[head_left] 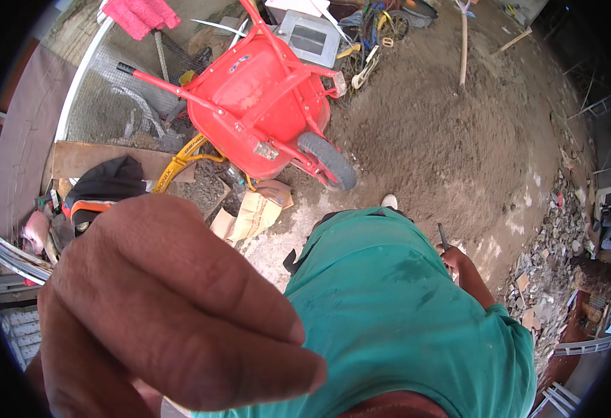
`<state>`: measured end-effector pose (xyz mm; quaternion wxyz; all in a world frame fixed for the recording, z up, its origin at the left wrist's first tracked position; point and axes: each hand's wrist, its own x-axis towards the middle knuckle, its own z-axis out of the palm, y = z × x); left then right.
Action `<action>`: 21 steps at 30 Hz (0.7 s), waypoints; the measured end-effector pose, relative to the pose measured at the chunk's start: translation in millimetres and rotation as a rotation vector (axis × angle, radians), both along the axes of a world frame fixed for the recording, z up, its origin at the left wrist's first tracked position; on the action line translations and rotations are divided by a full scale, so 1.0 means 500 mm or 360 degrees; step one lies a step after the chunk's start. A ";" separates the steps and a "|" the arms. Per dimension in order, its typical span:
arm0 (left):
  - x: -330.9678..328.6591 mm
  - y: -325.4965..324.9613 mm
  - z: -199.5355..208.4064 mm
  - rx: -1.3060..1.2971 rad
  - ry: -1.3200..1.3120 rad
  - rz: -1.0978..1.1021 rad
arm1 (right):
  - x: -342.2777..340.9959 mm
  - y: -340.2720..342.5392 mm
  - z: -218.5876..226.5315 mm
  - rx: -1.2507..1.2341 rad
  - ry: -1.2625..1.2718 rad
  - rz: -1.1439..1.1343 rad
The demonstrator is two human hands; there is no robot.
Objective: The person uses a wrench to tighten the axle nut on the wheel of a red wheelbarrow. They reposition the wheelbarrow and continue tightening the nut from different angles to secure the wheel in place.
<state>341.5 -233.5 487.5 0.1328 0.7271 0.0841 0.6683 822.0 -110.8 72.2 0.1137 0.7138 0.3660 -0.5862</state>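
Note:
My left hand [180,299] looms large and close at the lower left. Its fingers are bent and pressed together, and their inner side is hidden, so I cannot make out what they hold, if anything. Farther down, beside the right side of my green shirt [403,306], is my right hand [450,259]. It is closed around a dark, rod-like handle [443,235] whose upper end sticks out past the fingers. My shirt and arm hide the rest of that handle.
A red wheelbarrow [249,97] lies tipped beyond me, its black wheel [327,160] toward the middle. Torn brown paper [256,214] and a dark bag [107,182] lie nearer. A large sand heap [424,139] bears an upright wooden handle [464,49]. Rubble [553,251] lines the right.

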 end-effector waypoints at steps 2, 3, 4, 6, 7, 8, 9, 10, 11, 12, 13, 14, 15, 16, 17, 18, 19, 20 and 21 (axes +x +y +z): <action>0.014 -0.018 0.006 0.0089 -0.0082 -0.0015 | -0.006 -0.008 0.005 0.0028 0.0071 -0.0006; 0.013 -0.031 0.017 0.0083 -0.0024 -0.0037 | -0.007 -0.010 -0.003 0.0040 0.0119 -0.0005; 0.011 -0.043 0.029 0.0076 0.0033 -0.0060 | -0.005 -0.011 -0.013 0.0052 0.0166 -0.0006; -0.005 -0.056 0.042 0.0093 0.0140 -0.0127 | 0.012 -0.003 -0.066 -0.0008 0.0195 0.0159; -0.007 -0.059 0.040 0.0096 0.0083 -0.0148 | 0.028 -0.003 -0.083 -0.0031 0.0197 0.0222; -0.011 -0.060 0.035 0.0085 0.0017 -0.0172 | 0.037 -0.020 -0.090 -0.0028 0.0189 0.0258; -0.015 -0.062 0.031 0.0086 -0.0041 -0.0182 | 0.044 -0.020 -0.094 -0.0053 0.0163 0.0269; -0.030 -0.054 0.022 -0.0001 0.0045 -0.0200 | 0.049 -0.015 -0.104 -0.0080 0.0141 0.0286; -0.045 -0.048 0.011 -0.0091 0.0139 -0.0213 | 0.051 -0.012 -0.111 -0.0112 0.0126 0.0306; -0.061 -0.045 -0.002 -0.0189 0.0239 -0.0209 | 0.026 -0.012 -0.081 -0.0144 0.0069 0.0344; -0.072 -0.041 -0.025 -0.0266 0.0277 -0.0189 | 0.026 -0.010 -0.090 -0.0137 0.0096 0.0346; -0.091 -0.013 -0.069 -0.0314 0.0281 -0.0231 | 0.055 -0.016 -0.091 -0.0114 0.0081 0.0286; -0.098 -0.011 -0.106 -0.0365 0.0261 -0.0199 | 0.057 -0.018 -0.098 -0.0105 0.0111 0.0284; -0.111 -0.019 -0.138 -0.0521 0.0212 -0.0149 | 0.047 -0.014 -0.099 -0.0107 0.0116 0.0267; -0.125 -0.026 -0.176 -0.0673 0.0158 -0.0101 | 0.043 -0.014 -0.103 -0.0114 0.0134 0.0224; -0.132 -0.040 -0.222 -0.0890 0.0005 0.0022 | 0.039 -0.012 -0.110 -0.0120 0.0156 0.0183; -0.138 -0.055 -0.264 -0.1104 -0.0147 0.0153 | 0.031 -0.010 -0.118 -0.0128 0.0181 0.0144; -0.142 -0.054 -0.309 -0.1265 -0.0242 0.0229 | 0.029 -0.011 -0.112 -0.0120 0.0188 0.0148; -0.141 -0.054 -0.342 -0.1434 -0.0330 0.0322 | 0.023 -0.014 -0.110 -0.0128 0.0200 0.0143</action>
